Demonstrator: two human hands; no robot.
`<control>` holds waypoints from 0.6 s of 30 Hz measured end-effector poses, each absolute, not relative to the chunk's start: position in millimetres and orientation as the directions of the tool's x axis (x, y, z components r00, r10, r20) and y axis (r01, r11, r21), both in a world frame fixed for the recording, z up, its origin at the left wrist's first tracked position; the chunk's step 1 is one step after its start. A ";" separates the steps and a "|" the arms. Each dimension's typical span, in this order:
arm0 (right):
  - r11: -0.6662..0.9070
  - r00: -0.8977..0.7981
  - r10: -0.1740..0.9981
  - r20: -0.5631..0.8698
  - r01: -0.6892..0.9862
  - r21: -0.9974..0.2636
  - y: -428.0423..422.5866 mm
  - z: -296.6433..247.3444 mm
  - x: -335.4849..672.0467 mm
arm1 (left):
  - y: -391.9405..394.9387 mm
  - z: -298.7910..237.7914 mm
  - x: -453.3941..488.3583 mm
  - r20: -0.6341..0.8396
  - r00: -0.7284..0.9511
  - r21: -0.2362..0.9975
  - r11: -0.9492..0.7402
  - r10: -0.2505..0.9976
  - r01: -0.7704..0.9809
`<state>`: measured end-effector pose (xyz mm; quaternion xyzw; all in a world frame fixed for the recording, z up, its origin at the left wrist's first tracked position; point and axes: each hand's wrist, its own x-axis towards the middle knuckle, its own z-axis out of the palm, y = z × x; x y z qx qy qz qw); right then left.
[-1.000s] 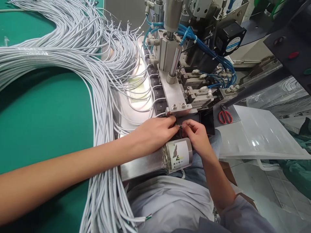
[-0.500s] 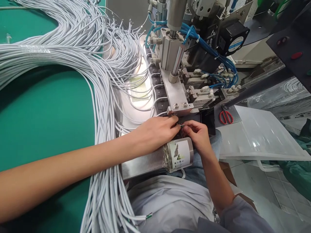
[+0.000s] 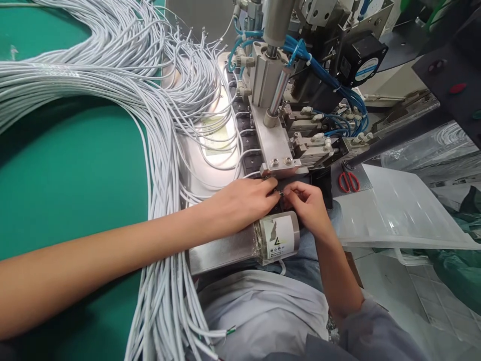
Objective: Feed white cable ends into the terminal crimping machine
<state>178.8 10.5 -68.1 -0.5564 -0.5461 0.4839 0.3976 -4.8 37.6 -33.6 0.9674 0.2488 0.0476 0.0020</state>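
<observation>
Two bare hands of yours meet low in front of the metal press, near the right end of the silver metal bench's near edge. Between them sits a small, thin, shiny wire end [image 3: 281, 193], just beyond a clear plastic cylinder with a white label [image 3: 280, 236]. Your right hand [image 3: 306, 203] has its thumb and forefinger together, clamped on that wire end. Your left hand [image 3: 252, 198] reaches it from the other side, its fingertips beside the piece; the rest is hidden, so I cannot tell whether they are closed on it.

Your left forearm crosses a thick bundle of white, round, plastic-coated cables [image 3: 163, 165], which curves in from the left edge of the green tabletop [image 3: 75, 175] and hangs along its right edge. Single cables loop over the silver metal bench [image 3: 221, 250] into a row of black blocks [image 3: 251, 144] beside the silver metal press [image 3: 273, 143]. Blue air tubes [image 3: 334, 82] run behind the press. Beyond your right hand, scissors with red looped handles [image 3: 348, 182] lie beside the left edge of a white, glossy sheet [image 3: 406, 210]
</observation>
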 end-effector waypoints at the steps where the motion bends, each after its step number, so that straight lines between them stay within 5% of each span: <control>1: -0.093 -0.071 0.991 -0.111 0.216 -0.972 10.4 -68.7 178.4 | 37.6 -32.8 -4.7 0.090 0.873 0.023 -0.878 0.479 0.479; 10: -0.100 0.040 0.995 -0.095 0.160 -0.982 7.3 -71.3 170.6 | 38.9 -33.6 -4.2 0.077 0.875 0.019 -0.878 0.479 0.479; 18: -0.174 -0.088 0.979 -0.186 0.129 -0.976 11.1 -74.8 170.6 | 24.6 -17.6 -5.0 -0.011 0.828 0.071 -0.826 0.560 0.559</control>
